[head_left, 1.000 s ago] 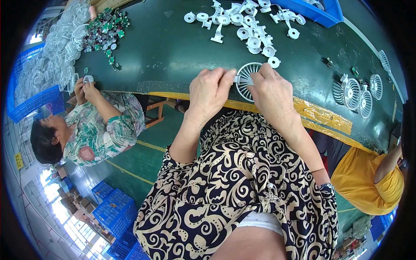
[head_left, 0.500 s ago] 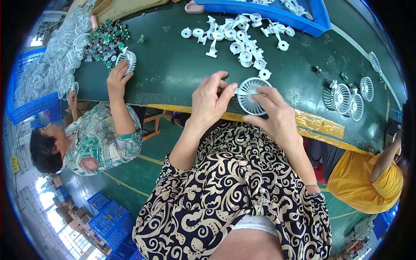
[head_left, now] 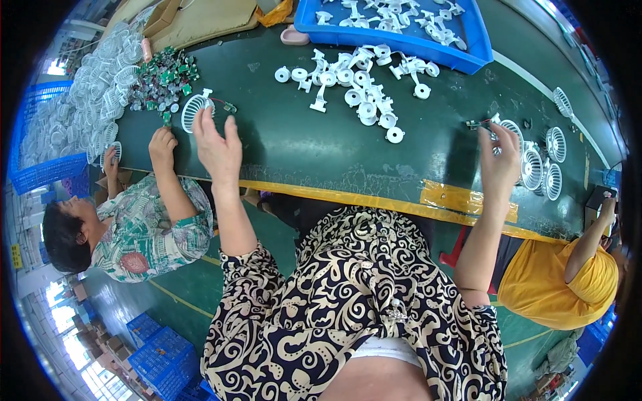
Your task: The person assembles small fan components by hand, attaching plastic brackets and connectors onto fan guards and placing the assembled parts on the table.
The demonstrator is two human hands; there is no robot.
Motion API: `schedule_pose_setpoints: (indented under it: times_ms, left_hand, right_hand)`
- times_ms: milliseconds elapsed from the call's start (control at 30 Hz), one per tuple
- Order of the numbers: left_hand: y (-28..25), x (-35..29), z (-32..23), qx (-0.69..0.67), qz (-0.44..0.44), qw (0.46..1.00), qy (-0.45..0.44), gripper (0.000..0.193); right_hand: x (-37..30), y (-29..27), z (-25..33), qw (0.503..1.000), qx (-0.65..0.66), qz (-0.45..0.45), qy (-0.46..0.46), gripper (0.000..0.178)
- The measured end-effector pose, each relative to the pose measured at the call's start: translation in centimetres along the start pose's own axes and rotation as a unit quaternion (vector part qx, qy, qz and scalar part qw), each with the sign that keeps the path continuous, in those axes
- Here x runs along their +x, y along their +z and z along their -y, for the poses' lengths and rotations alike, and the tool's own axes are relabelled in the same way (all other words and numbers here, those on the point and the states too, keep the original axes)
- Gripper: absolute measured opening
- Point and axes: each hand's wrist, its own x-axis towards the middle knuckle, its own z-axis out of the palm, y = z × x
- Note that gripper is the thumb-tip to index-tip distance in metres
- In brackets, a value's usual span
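Observation:
My left hand point(head_left: 219, 150) reaches over the table at the left, fingers spread and empty. Just beyond its fingertips lies a round white slotted fan cage point(head_left: 194, 113), with a small green circuit board point(head_left: 230, 107) on red wires beside it. At the right, my right hand point(head_left: 501, 157) has its fingers closed at the near side of another white fan cage point(head_left: 511, 131), partly hidden by the hand. A small circuit board with wires point(head_left: 473, 124) shows by those fingertips. Several finished-looking white cages point(head_left: 531, 168) stand close beside it.
White plastic brackets point(head_left: 361, 79) lie mid-table, with more in a blue tray point(head_left: 394, 41) behind. Green circuit boards point(head_left: 164, 77) and piled clear-white cages point(head_left: 100, 73) are at far left. A co-worker's hand point(head_left: 162, 148) is near the boards; another person in yellow point(head_left: 558, 277) sits right.
My hands have parted: the right carried the fan cage from the middle to the right-hand group, the left moved far left. The co-worker's hand has let go of the cage at the left.

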Motion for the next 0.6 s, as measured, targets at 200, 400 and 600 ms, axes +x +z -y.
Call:
schedule_pose_setpoints:
  times_ms: [200, 400, 600]
  left_hand:
    - [-0.7, 0.3, 2.9, 0.021, 0.112, 0.993, -0.042, 0.052]
    - [-3.5, -3.1, -6.9, -0.255, 0.244, 0.897, -0.265, 0.083]
    - [-4.6, -7.5, -14.9, -0.458, 0.363, 0.791, -0.181, 0.093]
  right_hand:
    - [2.7, 5.9, 4.8, 0.99, 0.111, 0.077, -0.048, 0.024]
    - [5.7, 10.9, 3.0, 0.983, 0.058, 0.034, -0.17, 0.04]
    - [5.3, 10.9, 2.8, 0.989, 0.091, 0.048, -0.102, 0.036]
